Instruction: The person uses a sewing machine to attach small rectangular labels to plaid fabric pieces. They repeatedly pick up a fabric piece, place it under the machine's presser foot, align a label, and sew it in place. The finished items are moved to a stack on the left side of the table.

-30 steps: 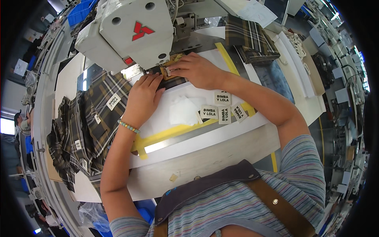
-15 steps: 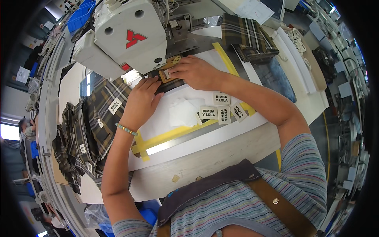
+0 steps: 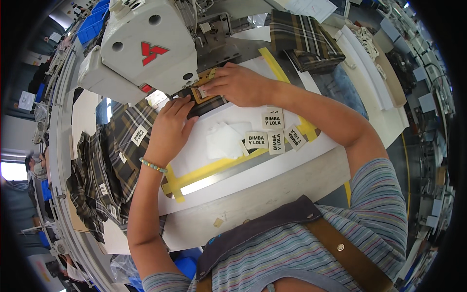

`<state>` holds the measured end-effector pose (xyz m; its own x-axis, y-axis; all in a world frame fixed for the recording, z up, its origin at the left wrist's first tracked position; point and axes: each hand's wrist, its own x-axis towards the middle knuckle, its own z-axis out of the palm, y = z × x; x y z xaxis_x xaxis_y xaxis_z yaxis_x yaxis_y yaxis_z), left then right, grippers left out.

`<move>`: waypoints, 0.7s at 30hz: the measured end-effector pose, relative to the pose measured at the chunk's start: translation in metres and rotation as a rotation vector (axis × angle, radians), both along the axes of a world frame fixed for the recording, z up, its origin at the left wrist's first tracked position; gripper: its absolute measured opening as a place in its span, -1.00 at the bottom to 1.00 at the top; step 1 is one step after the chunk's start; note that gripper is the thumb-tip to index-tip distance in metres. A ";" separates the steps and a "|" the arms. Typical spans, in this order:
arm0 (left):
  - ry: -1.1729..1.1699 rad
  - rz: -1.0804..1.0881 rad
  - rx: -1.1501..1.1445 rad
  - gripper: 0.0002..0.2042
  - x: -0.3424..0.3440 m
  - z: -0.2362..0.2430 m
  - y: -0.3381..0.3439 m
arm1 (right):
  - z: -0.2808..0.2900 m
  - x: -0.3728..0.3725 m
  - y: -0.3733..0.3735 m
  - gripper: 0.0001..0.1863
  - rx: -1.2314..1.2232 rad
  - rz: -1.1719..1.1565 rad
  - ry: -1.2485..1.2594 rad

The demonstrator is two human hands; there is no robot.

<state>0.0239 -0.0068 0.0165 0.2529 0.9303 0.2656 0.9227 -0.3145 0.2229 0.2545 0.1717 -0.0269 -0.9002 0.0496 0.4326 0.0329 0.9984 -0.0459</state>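
Under the white head of a sewing machine (image 3: 146,51), both my hands rest near a brass-coloured clamp frame (image 3: 198,97). My left hand (image 3: 169,127) lies with its fingers stretched over dark plaid fabric at the frame's left side, thumb held apart. My right hand (image 3: 245,86) reaches in from the right, its fingertips on the frame and on a small white piece (image 3: 203,91) inside it. More of the plaid garment (image 3: 121,151) spreads to the left, bearing a pale label (image 3: 139,136). The needle area is partly hidden by the machine head.
Several loose labels (image 3: 256,140) and a pile of white pieces (image 3: 224,141) lie on a white sheet edged with yellow tape (image 3: 209,171). Folded plaid fabric (image 3: 306,39) is stacked at the far right. A blue crate (image 3: 92,24) stands at the far left.
The view has shifted slightly, so the machine head sits a little further left. Both hands keep nearly the same places at the clamp frame.
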 end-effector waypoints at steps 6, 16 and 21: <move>0.011 -0.001 -0.006 -0.64 -0.001 0.001 0.001 | -0.002 0.000 -0.001 -0.58 -0.005 0.016 0.049; -0.007 -0.020 0.001 -0.65 -0.004 0.001 0.003 | 0.002 0.004 -0.005 -0.56 -0.019 0.008 -0.001; -0.008 -0.023 -0.007 -0.65 -0.006 0.001 0.004 | 0.000 0.003 -0.003 -0.57 0.005 0.006 0.012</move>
<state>0.0184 -0.0027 0.0179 0.2722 0.9262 0.2610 0.9136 -0.3340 0.2321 0.2576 0.1690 -0.0265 -0.8953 0.0421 0.4434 0.0267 0.9988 -0.0410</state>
